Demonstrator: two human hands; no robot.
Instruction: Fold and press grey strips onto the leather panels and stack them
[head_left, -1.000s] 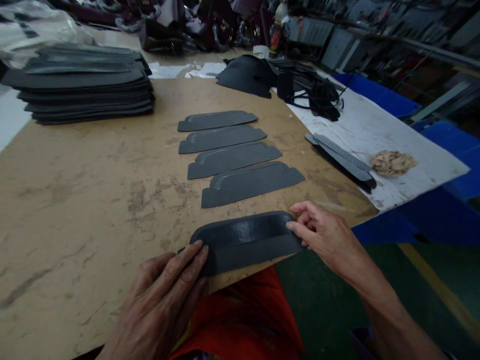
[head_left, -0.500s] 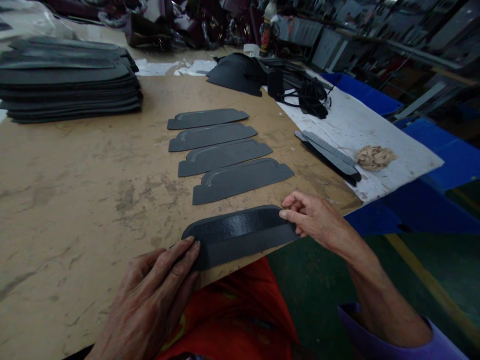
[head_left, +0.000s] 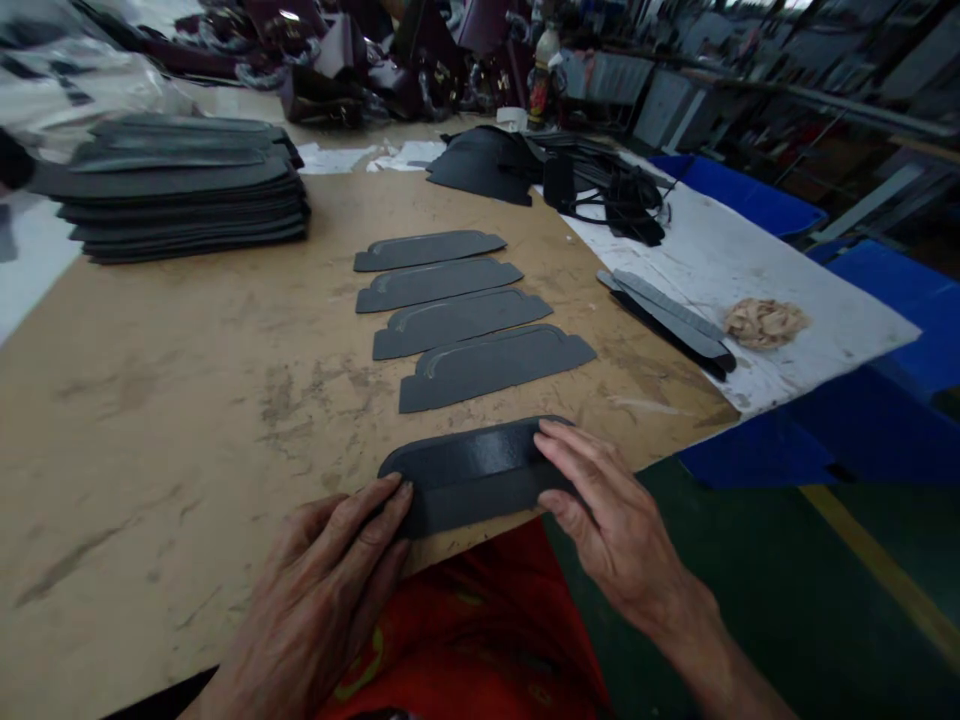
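A dark, flat leather-like panel (head_left: 472, 470) with a shiny upper strip lies at the table's front edge. My left hand (head_left: 330, 570) rests on its left end, fingers stretched out and fingertips pressing it down. On the right end lie the extended fingers of my right hand (head_left: 607, 510); its thumb sits apart near the panel's lower edge. The far right corner is partly hidden under those fingers. Just beyond the panel, several grey shaped pieces (head_left: 495, 365) lie in a row, each with a curved line along its upper edge.
A tall stack of dark panels (head_left: 195, 205) stands at the back left. Black pieces and cords (head_left: 600, 190) lie at the back right. Narrow grey strips (head_left: 675, 325) and a crumpled beige wad (head_left: 766, 323) lie on the right. Dark red bags (head_left: 405, 60) fill the far side.
My right hand has gone from pinching the panel's far right corner to lying over its right end with fingers extended. My left hand stays on the left end. The view has shifted slightly.
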